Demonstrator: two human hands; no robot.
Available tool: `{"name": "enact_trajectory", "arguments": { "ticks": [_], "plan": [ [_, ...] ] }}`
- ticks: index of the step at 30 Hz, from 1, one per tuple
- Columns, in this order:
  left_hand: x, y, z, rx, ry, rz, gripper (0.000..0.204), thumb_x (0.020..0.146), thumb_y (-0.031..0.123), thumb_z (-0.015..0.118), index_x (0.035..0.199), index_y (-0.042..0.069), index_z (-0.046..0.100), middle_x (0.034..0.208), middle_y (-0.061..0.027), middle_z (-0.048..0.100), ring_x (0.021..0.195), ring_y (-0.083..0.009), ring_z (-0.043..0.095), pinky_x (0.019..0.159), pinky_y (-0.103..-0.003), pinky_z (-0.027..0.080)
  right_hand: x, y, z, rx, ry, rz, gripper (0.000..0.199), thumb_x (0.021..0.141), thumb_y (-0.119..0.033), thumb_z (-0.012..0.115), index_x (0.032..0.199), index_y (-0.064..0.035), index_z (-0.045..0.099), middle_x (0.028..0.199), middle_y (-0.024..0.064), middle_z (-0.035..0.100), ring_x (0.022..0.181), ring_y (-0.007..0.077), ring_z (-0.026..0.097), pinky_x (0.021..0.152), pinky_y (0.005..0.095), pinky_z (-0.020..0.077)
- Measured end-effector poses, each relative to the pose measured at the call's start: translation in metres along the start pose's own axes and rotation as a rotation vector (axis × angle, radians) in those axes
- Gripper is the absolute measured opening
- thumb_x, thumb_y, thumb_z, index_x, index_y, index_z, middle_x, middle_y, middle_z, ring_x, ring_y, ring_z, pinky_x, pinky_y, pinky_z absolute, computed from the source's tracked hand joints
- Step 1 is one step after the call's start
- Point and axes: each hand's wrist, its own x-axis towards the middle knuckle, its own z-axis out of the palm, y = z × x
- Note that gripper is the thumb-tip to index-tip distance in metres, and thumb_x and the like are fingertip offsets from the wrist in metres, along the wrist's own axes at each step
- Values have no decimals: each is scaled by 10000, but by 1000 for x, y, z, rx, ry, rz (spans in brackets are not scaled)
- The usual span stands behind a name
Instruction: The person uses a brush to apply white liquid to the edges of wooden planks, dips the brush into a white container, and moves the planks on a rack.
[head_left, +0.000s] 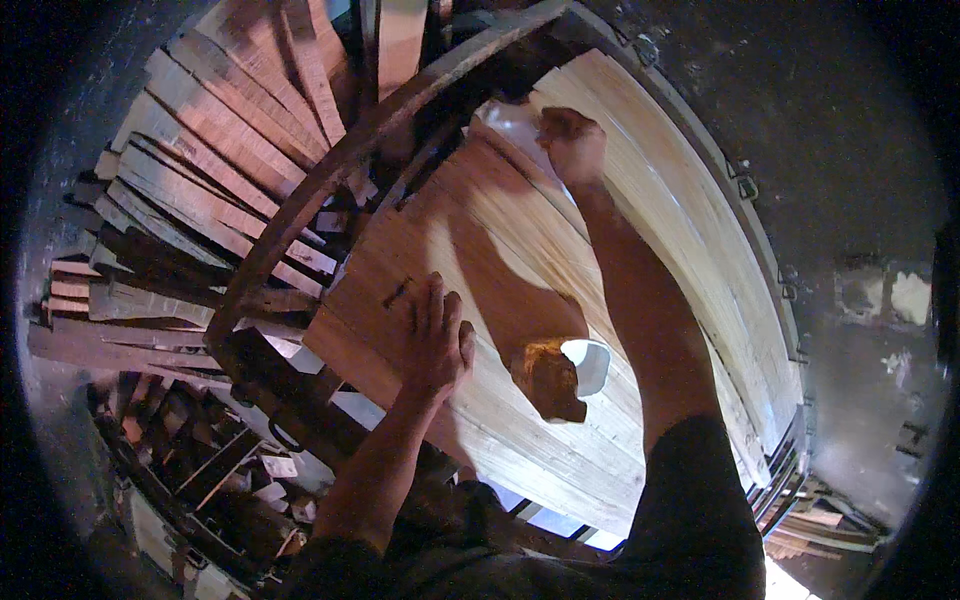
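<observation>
Several long pale boards (620,170) lie side by side as a flat panel in front of me. My left hand (438,345) rests on the panel's left part, fingers stretched out and holding nothing. Beyond those fingertips a short dark mark (397,292) shows on the wood. My right hand (575,145) is closed at the panel's far end, beside a shiny whitish patch (510,125); what it grips, if anything, is hidden. Nearer to me, a rough brown block-like thing (550,380) sits on the boards against a white rounded piece (590,366); their kind is unclear.
A dark curved rail (285,225) borders the left side. Past it lie many loose wood strips (225,135) in a fanned stack. Offcuts and scraps (275,480) fill a frame at lower left. More strips (820,530) are at lower right, beside a dark floor (860,400).
</observation>
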Motion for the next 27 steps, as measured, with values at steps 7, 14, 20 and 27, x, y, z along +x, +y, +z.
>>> {"name": "enact_trajectory", "arguments": {
  "ticks": [7,14,20,27],
  "plan": [
    [-3,4,14,25,-1,16,451,928,269,482,1297,12,453,1460,-269,346,1354,-479,302,1137,-584,176,-152,44,-149,70,1,210,187,892,-81,595,1022,28,673,791,91,669,637,130,626,549,280,512],
    [-14,-32,57,290,53,279,462,932,251,456,1312,-10,479,1445,-269,362,1370,-470,279,1147,-579,165,-297,93,-314,167,263,804,181,883,-114,610,995,5,686,637,33,594,458,122,564,371,253,428],
    [-13,-21,60,200,4,206,484,944,256,449,1345,-15,456,1469,-272,329,1383,-463,263,1150,-562,178,-413,146,-441,-350,310,894,209,889,-226,576,823,-56,678,536,67,584,444,179,631,434,317,511],
    [-12,-11,50,350,-10,257,534,987,362,377,1385,9,427,1495,-248,308,1399,-454,232,1151,-555,166,-398,131,-415,315,522,686,403,898,-314,638,1086,42,616,807,98,664,649,193,662,566,311,540]
  ]
}}
